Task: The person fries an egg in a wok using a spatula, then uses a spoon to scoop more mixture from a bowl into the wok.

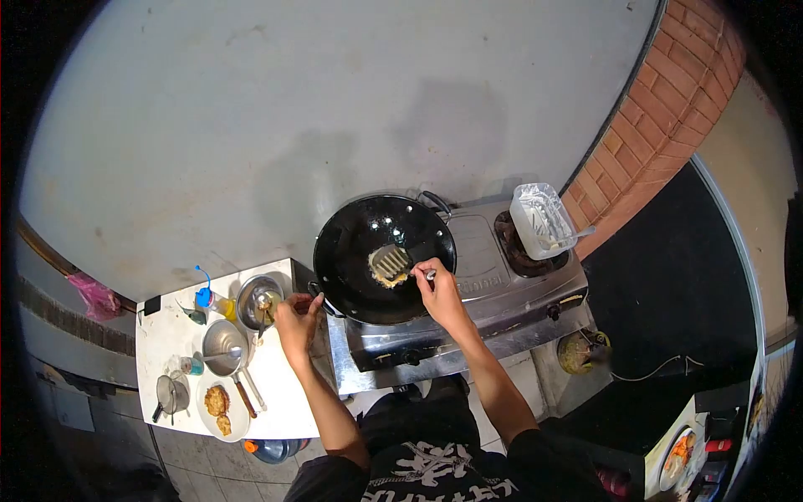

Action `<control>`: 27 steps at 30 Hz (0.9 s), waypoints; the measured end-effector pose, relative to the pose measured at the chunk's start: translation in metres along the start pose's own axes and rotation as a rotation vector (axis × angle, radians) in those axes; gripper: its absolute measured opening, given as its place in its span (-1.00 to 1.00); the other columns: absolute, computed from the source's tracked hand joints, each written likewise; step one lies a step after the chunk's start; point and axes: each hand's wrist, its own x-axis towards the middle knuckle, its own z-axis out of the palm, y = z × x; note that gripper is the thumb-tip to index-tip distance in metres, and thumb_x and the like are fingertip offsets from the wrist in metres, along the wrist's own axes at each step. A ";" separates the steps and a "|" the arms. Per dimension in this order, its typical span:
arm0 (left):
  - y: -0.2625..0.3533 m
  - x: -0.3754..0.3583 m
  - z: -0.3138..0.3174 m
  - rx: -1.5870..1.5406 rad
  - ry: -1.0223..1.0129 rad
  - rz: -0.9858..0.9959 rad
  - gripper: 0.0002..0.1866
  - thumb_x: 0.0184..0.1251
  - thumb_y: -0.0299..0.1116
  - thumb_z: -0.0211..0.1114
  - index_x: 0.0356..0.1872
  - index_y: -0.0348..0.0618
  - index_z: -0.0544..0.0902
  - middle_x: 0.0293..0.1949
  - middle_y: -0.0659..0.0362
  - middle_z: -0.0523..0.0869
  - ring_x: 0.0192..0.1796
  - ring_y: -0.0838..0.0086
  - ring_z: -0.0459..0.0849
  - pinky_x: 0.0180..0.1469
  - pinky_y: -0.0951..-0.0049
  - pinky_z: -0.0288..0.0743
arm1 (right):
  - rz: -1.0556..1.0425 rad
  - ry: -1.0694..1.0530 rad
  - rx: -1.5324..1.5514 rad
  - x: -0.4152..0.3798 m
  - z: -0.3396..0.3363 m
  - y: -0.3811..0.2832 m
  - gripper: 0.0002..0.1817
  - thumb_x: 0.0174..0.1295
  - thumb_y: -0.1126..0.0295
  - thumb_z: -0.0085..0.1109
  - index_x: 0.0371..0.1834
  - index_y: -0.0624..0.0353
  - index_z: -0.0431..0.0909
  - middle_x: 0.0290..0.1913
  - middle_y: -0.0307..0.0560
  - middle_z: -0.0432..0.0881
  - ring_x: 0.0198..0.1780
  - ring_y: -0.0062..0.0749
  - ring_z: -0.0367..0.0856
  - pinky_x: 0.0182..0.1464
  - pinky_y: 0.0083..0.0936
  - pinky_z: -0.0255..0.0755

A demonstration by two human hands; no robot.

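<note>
A black wok sits on the left burner of the stove. In its bottom lies a small yellowish fried piece, with a slotted spatula over it. My right hand is closed round the spatula's handle, above the wok's near right side. At the wok's left rim, my left hand is closed at the wok's side handle; its fingers partly cover the handle. Just beyond those fingers stands a metal bowl with utensils in it, partly hidden by the hand.
A plastic tub with a utensil rests on the stove's right burner. On the white table are a metal pan, a plate with fried pieces, a strainer and a yellow bottle. A wall rises behind the stove.
</note>
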 end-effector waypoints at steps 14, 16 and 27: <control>-0.001 0.000 0.004 0.028 0.052 -0.012 -0.66 0.03 -0.31 0.53 -0.37 -0.44 0.67 -0.46 -0.03 0.74 -0.38 0.35 0.75 -0.24 0.45 0.58 | 0.001 0.073 0.076 0.004 0.001 -0.011 -0.89 0.25 0.50 0.17 -0.29 0.33 0.48 -0.40 0.12 0.64 -0.38 -0.14 0.67 -0.37 -0.39 0.45; -0.001 0.000 0.004 0.003 0.054 -0.014 -0.66 0.02 -0.31 0.53 -0.37 -0.43 0.68 -0.46 -0.03 0.74 -0.38 0.33 0.75 -0.25 0.44 0.58 | -0.057 0.096 0.099 0.008 -0.001 -0.006 -0.89 0.25 0.50 0.17 -0.29 0.33 0.48 -0.40 0.10 0.63 -0.38 -0.18 0.67 -0.37 -0.41 0.45; 0.002 -0.001 0.003 0.049 0.069 0.005 -0.66 0.01 -0.30 0.52 -0.38 -0.43 0.68 -0.49 -0.02 0.73 -0.41 0.34 0.73 -0.27 0.43 0.56 | -0.040 0.095 0.080 0.007 -0.020 -0.003 -0.88 0.29 0.47 0.14 -0.32 0.31 0.48 -0.62 -0.09 0.54 -0.59 -0.51 0.55 -0.53 -0.53 0.34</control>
